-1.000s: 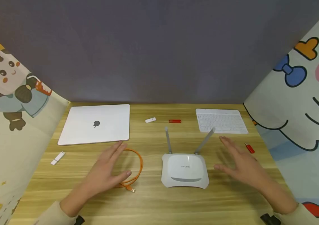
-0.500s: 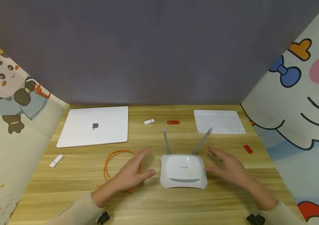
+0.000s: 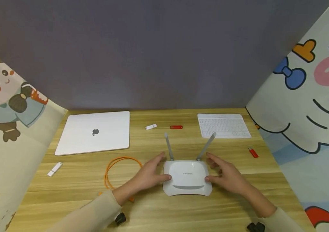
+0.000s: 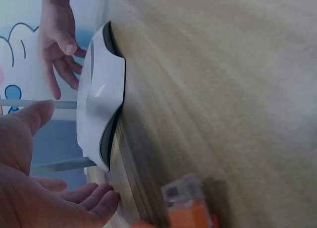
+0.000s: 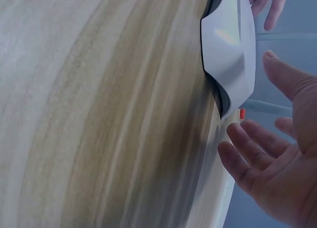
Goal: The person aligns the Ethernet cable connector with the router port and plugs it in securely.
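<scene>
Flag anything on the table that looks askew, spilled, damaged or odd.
No spill or damage shows. On the router, the right antenna leans out further than the left one. The laptop sits slightly askew to the table's back edge. One red USB stick lies with its metal plug bare.

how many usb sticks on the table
4: a white stick in front of the laptop, another white stick and a red stick between laptop and keyboard, another red stick off the keyboard's near right corner.

White TP-LINK router (image 3: 187,180) flat on the wooden table (image 3: 181,212), two grey antennas (image 3: 168,146) up.
</scene>
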{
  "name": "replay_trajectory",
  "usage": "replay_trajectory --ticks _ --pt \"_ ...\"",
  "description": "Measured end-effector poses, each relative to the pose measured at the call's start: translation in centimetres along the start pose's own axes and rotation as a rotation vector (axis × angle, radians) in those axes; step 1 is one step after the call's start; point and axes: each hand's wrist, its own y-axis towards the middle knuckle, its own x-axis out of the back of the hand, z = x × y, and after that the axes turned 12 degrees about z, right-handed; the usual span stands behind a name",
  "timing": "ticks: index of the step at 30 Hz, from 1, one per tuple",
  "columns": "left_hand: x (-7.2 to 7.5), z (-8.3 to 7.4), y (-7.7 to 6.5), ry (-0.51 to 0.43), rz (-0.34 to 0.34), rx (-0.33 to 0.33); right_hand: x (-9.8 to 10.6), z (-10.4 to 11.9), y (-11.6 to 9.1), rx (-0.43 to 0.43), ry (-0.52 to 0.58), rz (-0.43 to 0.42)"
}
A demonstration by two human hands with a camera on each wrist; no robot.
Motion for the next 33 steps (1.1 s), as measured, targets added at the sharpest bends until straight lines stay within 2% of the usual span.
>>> replay_trajectory --ticks 9,14,20,28,33 --pt "-0.1 -0.4 1.5 -0.045 0.040 -0.038 -0.6 -0.3 0.5 0.002 0.047 0.056" --pt "-0.3 -0.2 1.8 -0.032 0.041 -0.025 -0.7 -0.1 0.6 0.003 0.077 0.063" --pt "-0.5 -0.2 2.0 0.042 0.046 -0.013 -0.8 -0.1 0.7 -0.009 0.106 0.060" --pt "0.2 -0.4 2.4 0.201 0.032 -0.054 -1.4 0.5 0.3 -0.011 0.055 0.002" --pt "1.0 0.0 2.9 0.202 0.069 -0.100 -2.3 1.2 0.0 -0.033 0.076 -0.045"
